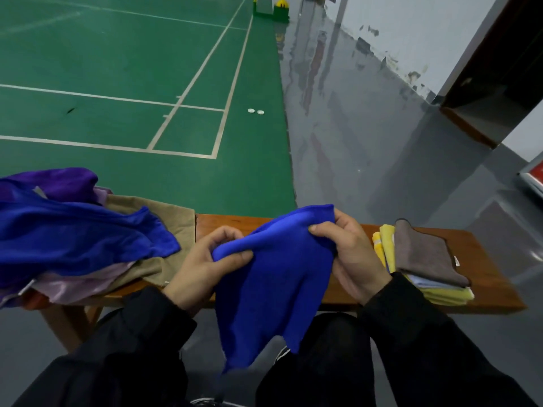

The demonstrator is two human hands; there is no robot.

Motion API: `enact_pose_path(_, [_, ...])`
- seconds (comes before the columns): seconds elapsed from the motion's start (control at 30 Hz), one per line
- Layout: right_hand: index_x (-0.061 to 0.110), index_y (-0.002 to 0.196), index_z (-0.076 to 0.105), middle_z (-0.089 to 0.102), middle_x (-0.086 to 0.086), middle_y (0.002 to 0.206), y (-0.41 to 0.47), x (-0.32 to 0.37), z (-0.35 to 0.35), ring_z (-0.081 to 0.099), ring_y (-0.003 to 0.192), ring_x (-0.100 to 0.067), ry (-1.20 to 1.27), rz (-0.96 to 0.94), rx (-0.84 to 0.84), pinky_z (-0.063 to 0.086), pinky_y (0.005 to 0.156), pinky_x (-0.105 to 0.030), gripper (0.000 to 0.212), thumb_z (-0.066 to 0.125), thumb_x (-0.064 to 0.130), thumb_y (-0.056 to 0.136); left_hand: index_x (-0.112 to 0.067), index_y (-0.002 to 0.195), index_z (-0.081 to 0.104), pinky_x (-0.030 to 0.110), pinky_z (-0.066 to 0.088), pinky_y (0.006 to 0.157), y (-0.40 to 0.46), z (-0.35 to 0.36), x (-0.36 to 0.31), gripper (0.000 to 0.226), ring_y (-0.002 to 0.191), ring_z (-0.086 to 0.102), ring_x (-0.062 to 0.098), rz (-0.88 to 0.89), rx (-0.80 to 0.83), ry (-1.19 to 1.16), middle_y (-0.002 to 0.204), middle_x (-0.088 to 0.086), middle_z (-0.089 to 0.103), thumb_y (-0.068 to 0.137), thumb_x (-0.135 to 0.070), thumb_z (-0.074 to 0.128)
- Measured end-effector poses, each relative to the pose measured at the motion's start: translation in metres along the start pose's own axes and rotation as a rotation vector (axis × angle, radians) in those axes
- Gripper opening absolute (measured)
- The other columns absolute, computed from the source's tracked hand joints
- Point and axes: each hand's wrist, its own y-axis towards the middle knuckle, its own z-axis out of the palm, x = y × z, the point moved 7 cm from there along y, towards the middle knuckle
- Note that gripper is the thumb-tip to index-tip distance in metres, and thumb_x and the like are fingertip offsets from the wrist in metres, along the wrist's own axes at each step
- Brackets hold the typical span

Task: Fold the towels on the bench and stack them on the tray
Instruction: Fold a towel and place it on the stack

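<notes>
I hold a blue towel [273,277] in front of the wooden bench [482,259], its lower part hanging down between my knees. My left hand [202,262] pinches its upper left edge. My right hand [349,254] grips its upper right corner. A loose heap of unfolded towels [79,230], blue, purple, lilac and tan, covers the bench's left end. On the right end lies a stack of folded towels [423,259], a grey one on top of yellow and light blue ones. I cannot make out a tray under the stack.
Beyond the bench lies a green court floor with white lines [132,83] and a glossy grey walkway [352,113]. Two small white discs [255,111] lie on the court. A dark wooden frame [493,83] stands at the right wall.
</notes>
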Motion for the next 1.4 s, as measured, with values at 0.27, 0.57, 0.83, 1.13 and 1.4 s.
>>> enact_pose_path(0.27, [0.002,0.108,0.068,0.073,-0.011,0.094,0.055,0.04,-0.004,0.068,0.083,-0.019,-0.055,-0.059,-0.109,0.057,0.069,-0.024,0.014,0.062,0.002,0.096,-0.022,0.146,0.046,0.036,0.063,0.073,0.059,0.022,-0.046,0.085,0.09,0.074,0.034,-0.23,0.035,-0.239,0.118,0.031,0.067,0.077,0.026,0.061])
enact_pose_path(0.57, [0.019,0.101,0.07,0.071,-0.003,0.095,0.053,0.122,-0.014,0.066,0.092,-0.018,-0.237,-0.419,-0.057,0.056,0.085,-0.033,0.016,0.064,0.004,0.097,-0.04,0.154,0.028,0.044,0.059,0.092,0.083,0.026,-0.148,0.106,0.106,0.069,0.034,0.306,0.162,0.263,0.133,0.017,0.065,0.075,0.014,0.074])
enact_pose_path(0.83, [0.026,0.093,0.077,0.077,0.01,0.098,-0.019,-0.078,-0.076,0.069,0.097,-0.006,-0.87,-0.043,-0.029,0.051,0.089,-0.026,0.028,0.073,-0.002,0.087,-0.055,0.144,0.024,0.006,0.029,0.107,-0.002,-0.001,0.082,0.095,0.138,0.049,0.014,0.052,0.159,0.812,0.147,-0.01,0.05,0.081,-0.005,0.074])
enact_pose_path(1.13, [0.034,0.091,0.07,0.073,0.02,0.096,-0.044,-0.163,-0.092,0.067,0.094,-0.002,-1.037,0.091,0.059,0.053,0.085,-0.027,0.012,0.068,0.023,0.087,-0.059,0.127,0.051,0.021,0.045,0.102,-0.043,-0.016,0.181,0.06,0.116,0.06,0.005,-0.103,0.145,0.78,0.121,-0.011,0.061,0.07,-0.048,0.067])
enact_pose_path(1.4, [0.039,0.09,0.063,0.069,0.018,0.087,-0.001,-0.17,-0.072,0.063,0.084,-0.004,-1.306,0.217,0.283,0.054,0.081,-0.036,0.013,0.06,0.029,0.083,-0.037,0.096,0.062,0.029,0.047,0.077,-0.046,-0.022,0.173,0.016,0.086,0.052,0.006,0.1,0.127,1.021,0.092,-0.017,0.059,0.08,-0.035,0.059])
